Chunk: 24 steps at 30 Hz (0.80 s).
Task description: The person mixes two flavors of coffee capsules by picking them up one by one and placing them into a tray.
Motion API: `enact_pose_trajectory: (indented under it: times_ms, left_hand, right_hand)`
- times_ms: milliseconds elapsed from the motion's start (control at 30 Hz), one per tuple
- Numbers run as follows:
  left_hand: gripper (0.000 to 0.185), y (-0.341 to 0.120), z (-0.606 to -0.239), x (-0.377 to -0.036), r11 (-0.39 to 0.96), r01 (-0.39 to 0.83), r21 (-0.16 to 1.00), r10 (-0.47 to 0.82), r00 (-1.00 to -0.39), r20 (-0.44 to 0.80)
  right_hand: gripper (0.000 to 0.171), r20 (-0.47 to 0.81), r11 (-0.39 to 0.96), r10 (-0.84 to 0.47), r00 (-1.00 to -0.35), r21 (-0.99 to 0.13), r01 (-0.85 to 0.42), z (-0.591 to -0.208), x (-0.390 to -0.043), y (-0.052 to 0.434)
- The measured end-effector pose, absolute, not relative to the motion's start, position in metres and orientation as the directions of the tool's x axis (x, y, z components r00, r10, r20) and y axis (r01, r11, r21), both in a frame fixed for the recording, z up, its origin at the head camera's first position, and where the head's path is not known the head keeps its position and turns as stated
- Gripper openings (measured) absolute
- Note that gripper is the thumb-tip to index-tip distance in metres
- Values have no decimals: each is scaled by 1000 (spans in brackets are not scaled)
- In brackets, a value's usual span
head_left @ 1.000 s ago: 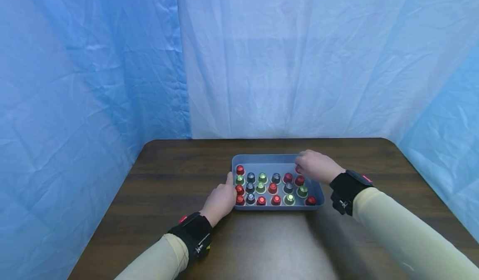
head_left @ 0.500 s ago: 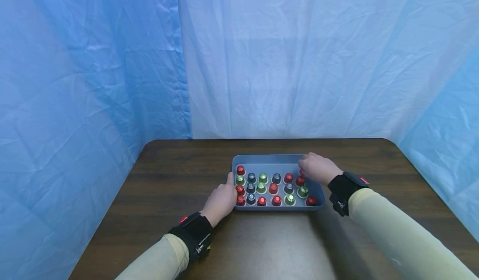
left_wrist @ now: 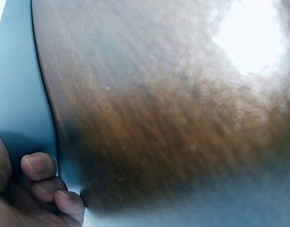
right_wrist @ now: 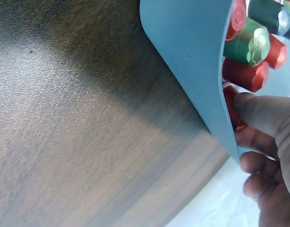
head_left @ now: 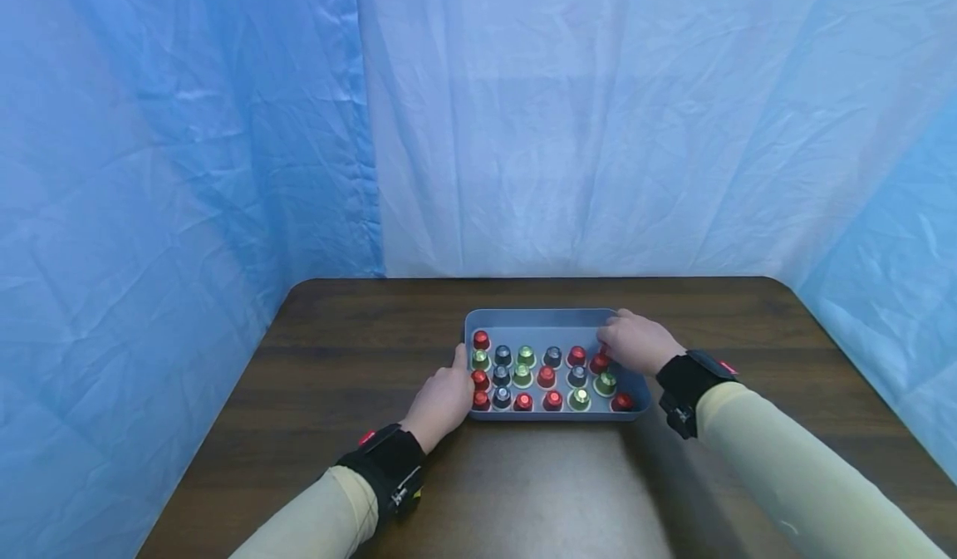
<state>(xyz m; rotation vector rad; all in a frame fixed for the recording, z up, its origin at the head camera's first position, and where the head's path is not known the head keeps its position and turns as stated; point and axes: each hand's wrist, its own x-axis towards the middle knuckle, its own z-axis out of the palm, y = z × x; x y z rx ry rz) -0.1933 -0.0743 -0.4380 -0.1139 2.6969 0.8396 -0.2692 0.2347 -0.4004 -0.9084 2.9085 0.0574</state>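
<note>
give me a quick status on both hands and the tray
Left hand braced on the tray left wall. Right hand at far right corner, thumb on a red capsule. Capsules upright in rows. Nothing in the way.

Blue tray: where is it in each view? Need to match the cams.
Head: blue tray at table centre, between both hands.
Left wrist: its outer wall along the left edge, above the fingers.
Right wrist: its wall upper right, capsules behind.
Shared landmark: dark wooden table.
</note>
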Motion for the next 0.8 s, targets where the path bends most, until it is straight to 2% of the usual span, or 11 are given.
enact_pose_trajectory:
  times_ms: [300, 433, 600, 800]
  left_hand:
    - [71, -76, -437, -193, 824, -144, 547, 34, -952, -303]
    - [71, -76, -438, -194, 824, -146, 548, 38, -950, -311]
    - [69, -78, -439, -196, 805, -138, 577, 52, -953, -300]
    - [70, -86, -437, -198, 758, -137, 637, 68, -956, -286]
  right_hand:
    - [18, -87, 808, -585, -807, 25, -588, -401, -269, 236]
    - [20, -80, 823, -566, -821, 5, -568, -399, -269, 238]
    - [23, -60, 844, -536, -842, -24, -536, -394, -267, 241]
    - [27, -7, 839, -545, -839, -8, -545, -388, -270, 248]
